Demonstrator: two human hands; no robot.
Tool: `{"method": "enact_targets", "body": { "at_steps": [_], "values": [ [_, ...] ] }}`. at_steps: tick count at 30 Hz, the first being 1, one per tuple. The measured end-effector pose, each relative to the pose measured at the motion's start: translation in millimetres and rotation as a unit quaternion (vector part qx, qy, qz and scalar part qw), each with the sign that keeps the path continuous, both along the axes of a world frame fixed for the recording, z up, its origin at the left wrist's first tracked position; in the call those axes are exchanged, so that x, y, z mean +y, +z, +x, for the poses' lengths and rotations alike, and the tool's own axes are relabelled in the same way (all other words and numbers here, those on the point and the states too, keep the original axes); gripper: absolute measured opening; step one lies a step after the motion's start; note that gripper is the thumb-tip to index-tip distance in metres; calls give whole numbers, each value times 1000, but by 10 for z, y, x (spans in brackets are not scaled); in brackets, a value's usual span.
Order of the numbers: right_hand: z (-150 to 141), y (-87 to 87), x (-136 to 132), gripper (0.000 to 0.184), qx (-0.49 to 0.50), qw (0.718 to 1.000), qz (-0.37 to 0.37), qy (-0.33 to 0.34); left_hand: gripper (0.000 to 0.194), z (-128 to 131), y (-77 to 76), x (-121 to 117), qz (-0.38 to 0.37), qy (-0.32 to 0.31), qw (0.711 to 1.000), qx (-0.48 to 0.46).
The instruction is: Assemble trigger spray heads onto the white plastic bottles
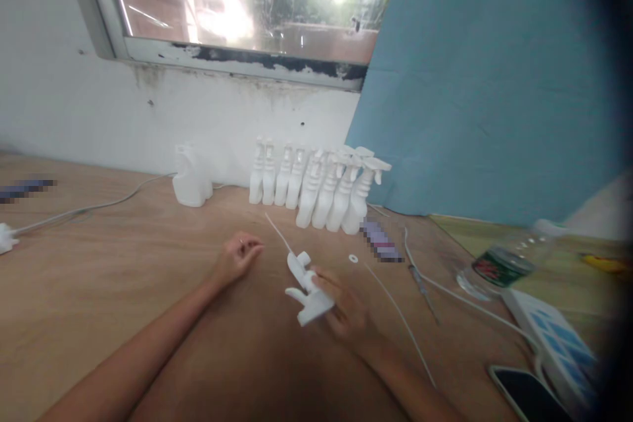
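Observation:
A white trigger sprayer head (309, 300) is gripped by my right hand (349, 310), its thin dip tube (279, 232) slanting up and left. My left hand (241, 254) is left of the tube, apart from it. Its fingers are curled together, and anything within them is hidden. On the wooden table (123, 264), to the right of the sprayer head, lie a small white ring (353, 258) and a second thin tube (400, 316). White spray bottles (333, 194) stand in a row behind my hands, the right-hand ones bearing trigger heads.
A white jug-like container (192, 178) stands by the wall. At the right are a screwdriver-like tool (422, 290), a clear plastic bottle (504, 267), a white power strip (548, 336), a phone (527, 395) and a cable (469, 300). Another cable (106, 203) crosses the left side.

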State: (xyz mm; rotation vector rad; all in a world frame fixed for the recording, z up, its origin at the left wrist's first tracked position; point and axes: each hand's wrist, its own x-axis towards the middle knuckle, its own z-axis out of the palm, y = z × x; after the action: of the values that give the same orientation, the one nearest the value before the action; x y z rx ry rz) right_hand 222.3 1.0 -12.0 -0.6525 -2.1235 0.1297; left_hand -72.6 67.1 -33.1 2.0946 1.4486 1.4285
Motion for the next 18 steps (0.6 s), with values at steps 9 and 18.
{"method": "enact_targets", "body": {
  "at_steps": [9, 18],
  "values": [
    [293, -48, 279, 20, 452, 779, -434, 17, 67, -1403, 27, 1047, 61, 409, 898, -152],
    [283, 31, 396, 20, 468, 711, -522, 64, 116, -1768, -72, 1503, 18, 375, 911, -173]
  ]
}}
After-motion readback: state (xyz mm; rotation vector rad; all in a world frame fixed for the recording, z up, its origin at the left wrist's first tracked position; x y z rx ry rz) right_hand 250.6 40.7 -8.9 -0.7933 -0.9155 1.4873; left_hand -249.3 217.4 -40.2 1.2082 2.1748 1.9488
